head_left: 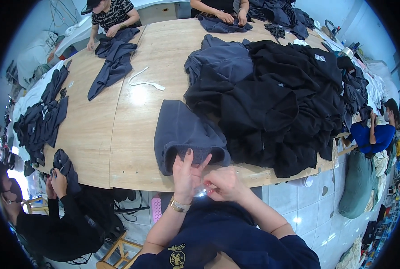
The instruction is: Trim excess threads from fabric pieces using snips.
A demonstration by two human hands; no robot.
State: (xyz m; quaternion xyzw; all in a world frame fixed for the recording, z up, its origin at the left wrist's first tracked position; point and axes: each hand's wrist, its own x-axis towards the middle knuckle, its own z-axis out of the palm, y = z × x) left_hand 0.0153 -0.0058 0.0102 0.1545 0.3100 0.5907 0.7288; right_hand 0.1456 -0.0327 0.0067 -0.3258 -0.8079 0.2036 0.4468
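Note:
A dark blue-grey garment (182,123) lies at the table's near edge, its gathered elastic opening facing me. My left hand (188,175) is palm up with fingers stretched apart, the fingertips at that opening. My right hand (227,184) is just to the right, closed, its fingertips pinched near my left palm. A small shiny, clear-looking thing (201,193) shows between my hands; its kind cannot be made out. Right beside the garment rises a big heap of black garments (271,103), with a blue-grey one (222,58) on its far left.
A white cord (153,84) lies on the wooden table (132,130). Co-workers handle dark garments at the far left (114,58), far middle (224,24) and near left (65,168). Another person (372,132) is at the right. More dark garments (43,121) line the left edge.

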